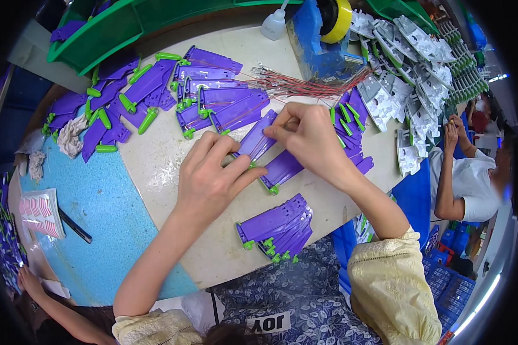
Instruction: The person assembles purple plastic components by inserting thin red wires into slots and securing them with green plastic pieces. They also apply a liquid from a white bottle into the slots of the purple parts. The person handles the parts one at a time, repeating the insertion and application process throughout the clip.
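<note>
A flat purple plastic part (255, 140) with a green end lies tilted between my hands, and thin reddish wires run along its face. My left hand (209, 175) is closed on its near, green-tipped end with thumb and fingers. At the far end, my right hand (311, 138) pinches the thin wires against or just above the part; its fingertips partly hide them. Just under my right wrist rests another purple part (283, 168). Several wired purple parts (213, 95) lie in an overlapping row beyond my left hand. A bundle of red and black wires (311, 85) stretches beyond my right hand.
Loose purple parts with green pegs (148, 119) cover the left. A fanned purple stack (279, 227) lies near me. Grey-white castings (411, 86) pile up at right, by a blue tape dispenser (313, 43). Green bins (106, 34) stand behind. Other people sit at both sides.
</note>
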`<state>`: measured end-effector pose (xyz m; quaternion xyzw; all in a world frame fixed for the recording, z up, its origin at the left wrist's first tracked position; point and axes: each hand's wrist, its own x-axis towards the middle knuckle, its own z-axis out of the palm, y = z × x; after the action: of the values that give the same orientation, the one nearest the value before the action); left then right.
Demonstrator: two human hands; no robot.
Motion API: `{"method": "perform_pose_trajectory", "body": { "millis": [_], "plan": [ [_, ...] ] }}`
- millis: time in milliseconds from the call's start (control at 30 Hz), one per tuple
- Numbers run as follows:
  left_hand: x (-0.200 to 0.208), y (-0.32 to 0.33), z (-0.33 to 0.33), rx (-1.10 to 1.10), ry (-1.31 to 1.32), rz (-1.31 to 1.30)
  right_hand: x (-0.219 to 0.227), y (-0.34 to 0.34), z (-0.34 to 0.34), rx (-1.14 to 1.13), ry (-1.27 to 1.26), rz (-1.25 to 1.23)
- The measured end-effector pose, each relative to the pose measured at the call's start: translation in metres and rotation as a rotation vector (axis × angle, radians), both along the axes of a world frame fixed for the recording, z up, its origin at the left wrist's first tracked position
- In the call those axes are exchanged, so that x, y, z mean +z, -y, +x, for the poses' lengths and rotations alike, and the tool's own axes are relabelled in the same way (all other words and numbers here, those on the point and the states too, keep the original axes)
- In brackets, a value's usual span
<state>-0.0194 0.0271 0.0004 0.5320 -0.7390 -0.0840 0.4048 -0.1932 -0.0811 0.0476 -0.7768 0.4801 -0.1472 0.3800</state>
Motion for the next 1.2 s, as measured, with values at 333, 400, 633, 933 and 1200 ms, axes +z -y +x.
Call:
{"method": "perform_pose_trajectory", "body": {
  "millis": [333,400,633,933,1200],
  "plan": [
    [0.008,0.012,0.004,-0.127,0.003,0.065,0.045,0.087,-0.05,-0.382,0.237,-0.638],
    [0.007,0.014,0.005,-0.16,0.006,0.062,0.056,0.107,-0.056,-0.254,0.028,-0.079],
    [0.01,0.017,0.003,-0.169,-0.051,0.087,0.04,0.078,-0.075,-0.464,0.496,0.349],
    [0.009,0.013,0.0,-0.095,-0.211,0.225,0.028,-0.03,-0.044,-0.009,0.451,0.898],
    [0.002,0.007,-0.002,-0.034,-0.132,0.067,0.003,-0.036,-0.025,0.054,0.238,0.674]
  ]
}}
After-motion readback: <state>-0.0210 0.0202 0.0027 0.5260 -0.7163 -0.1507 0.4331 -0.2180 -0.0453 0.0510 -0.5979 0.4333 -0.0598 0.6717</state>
